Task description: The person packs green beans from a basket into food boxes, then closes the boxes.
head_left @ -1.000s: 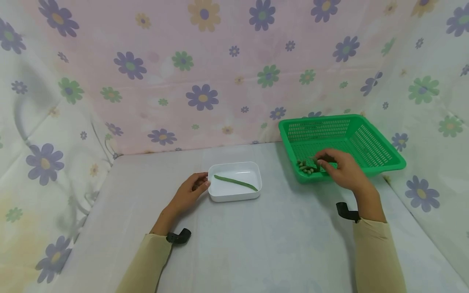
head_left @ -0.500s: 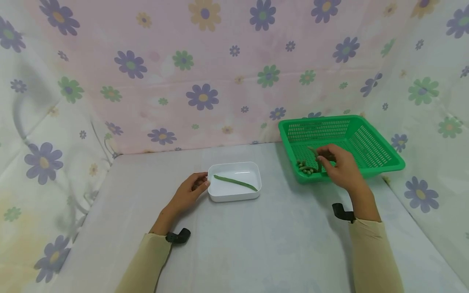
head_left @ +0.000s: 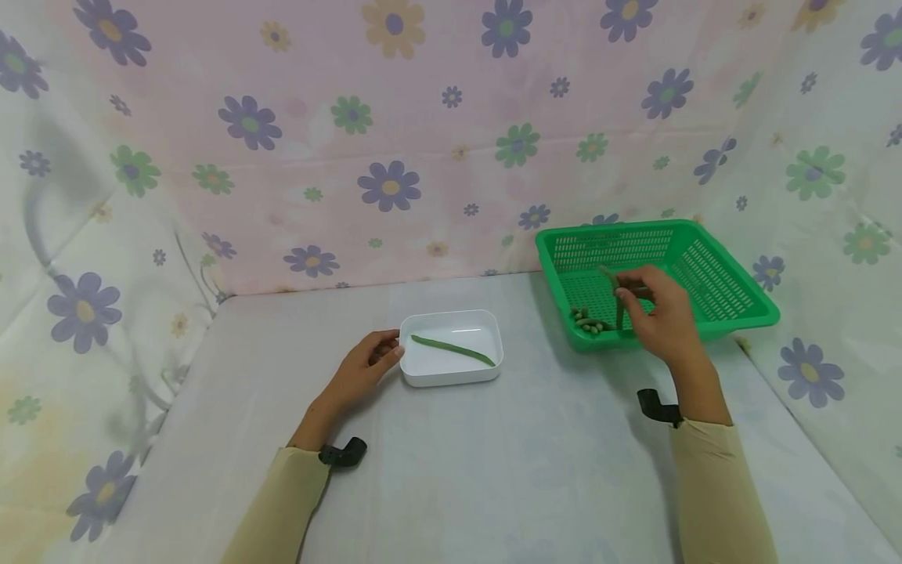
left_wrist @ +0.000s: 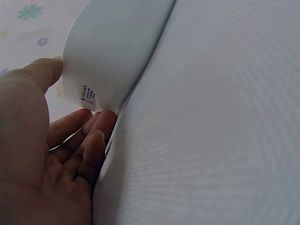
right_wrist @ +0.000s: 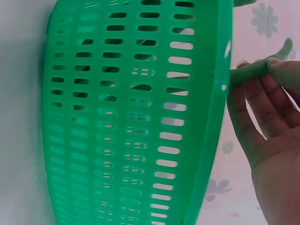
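My left hand point(head_left: 361, 366) holds the left end of a shallow white dish point(head_left: 451, 379). In the left wrist view the thumb is on the dish's rim and the fingertips curl against its lower side, beside small printed text. One long green bean point(head_left: 453, 348) lies slantwise in the dish. Over the front of a green plastic basket point(head_left: 736, 286), my right hand point(head_left: 661, 317) pinches another green bean point(right_wrist: 255, 70) between thumb and fingers. That bean has a bent tip and its lower part passes behind the basket's rim in the right wrist view.
More green beans point(head_left: 590, 323) lie in the basket's front left corner. The basket's slotted walls rise at the table's right rear. A white cloth covers the table point(head_left: 451, 470), and a flowered curtain point(head_left: 423, 141) encloses the back and sides.
My right hand has lifted slightly and moved a little farther over the basket, raising the bean so more of it shows. The left hand and white dish have stayed put.
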Demonstrator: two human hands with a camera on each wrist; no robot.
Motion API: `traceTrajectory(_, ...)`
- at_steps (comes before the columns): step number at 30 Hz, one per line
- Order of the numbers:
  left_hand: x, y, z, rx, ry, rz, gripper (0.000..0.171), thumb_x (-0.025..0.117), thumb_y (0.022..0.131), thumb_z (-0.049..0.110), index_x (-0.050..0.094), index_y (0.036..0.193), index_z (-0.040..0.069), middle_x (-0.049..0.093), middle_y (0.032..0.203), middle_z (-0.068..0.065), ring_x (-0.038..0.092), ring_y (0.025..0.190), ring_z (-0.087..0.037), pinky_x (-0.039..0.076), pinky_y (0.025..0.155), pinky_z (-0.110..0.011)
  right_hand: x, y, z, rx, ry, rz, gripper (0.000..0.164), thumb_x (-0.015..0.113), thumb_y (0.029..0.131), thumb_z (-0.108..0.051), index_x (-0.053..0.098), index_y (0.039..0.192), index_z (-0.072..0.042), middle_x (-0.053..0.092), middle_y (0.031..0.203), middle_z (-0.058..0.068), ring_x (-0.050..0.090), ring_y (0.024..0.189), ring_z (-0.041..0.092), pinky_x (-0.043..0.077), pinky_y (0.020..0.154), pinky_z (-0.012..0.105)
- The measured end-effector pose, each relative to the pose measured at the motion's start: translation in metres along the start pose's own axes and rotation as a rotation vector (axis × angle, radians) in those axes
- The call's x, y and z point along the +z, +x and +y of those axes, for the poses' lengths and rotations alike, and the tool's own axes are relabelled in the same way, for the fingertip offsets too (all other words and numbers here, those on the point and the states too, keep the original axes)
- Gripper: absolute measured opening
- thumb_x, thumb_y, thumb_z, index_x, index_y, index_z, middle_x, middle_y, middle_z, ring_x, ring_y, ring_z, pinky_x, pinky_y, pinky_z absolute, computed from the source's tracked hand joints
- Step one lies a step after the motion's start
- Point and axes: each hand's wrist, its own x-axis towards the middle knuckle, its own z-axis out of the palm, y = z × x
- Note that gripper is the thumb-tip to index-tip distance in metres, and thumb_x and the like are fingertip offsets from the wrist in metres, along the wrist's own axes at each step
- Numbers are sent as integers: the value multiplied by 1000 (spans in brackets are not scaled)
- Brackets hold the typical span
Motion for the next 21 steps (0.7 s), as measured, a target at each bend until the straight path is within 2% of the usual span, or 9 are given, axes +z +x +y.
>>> traceTrajectory(3, 0, 0, 0, -4, 0, -1, 54, 59, 110, 42, 53, 153, 10, 65, 129, -9, 61, 114, -22, 50, 98, -44, 0, 2, -2, -7, 8, 37, 23, 69, 95, 16, 70, 116, 7, 71, 110, 18, 61, 106, -1, 48, 90, 9)
traceTrajectory(6, 0, 0, 0, -7, 1, -1, 54, 59, 110, 42, 53, 153, 10, 65, 129, -9, 61, 113, -23, 50, 98, -44, 0, 4, -4, -17, 25, 66, 25, 70, 93, 18, 70, 116, 7, 71, 111, 19, 59, 108, -6, 49, 89, 9)
traceTrajectory(11, 0, -1, 0, -9, 2, -3, 54, 59, 110, 41, 53, 153, 9, 65, 128, -9, 60, 112, -22, 49, 97, -43, 1, 6, -6, -43, 50, 109, 29, 70, 90, 23, 70, 115, 8, 70, 110, 21, 60, 107, -7, 49, 90, 9)
traceTrajectory(17, -1, 0, 1, -1, 5, -2, 53, 60, 110, 40, 53, 153, 10, 66, 126, -8, 59, 108, -21, 49, 94, -40, 0, 11, -14, -74, 96, 154, 24, 65, 90, 26, 68, 111, 15, 68, 107, 27, 64, 103, -3, 51, 91, 12)
traceTrajectory(21, -1, 0, 0, -1, 9, 1, 52, 60, 110, 40, 54, 153, 10, 66, 125, -8, 59, 108, -21, 49, 93, -40, -1, 12, -17, -82, 103, 168, 23, 65, 91, 26, 68, 112, 16, 68, 108, 28, 64, 104, -2, 51, 91, 12)
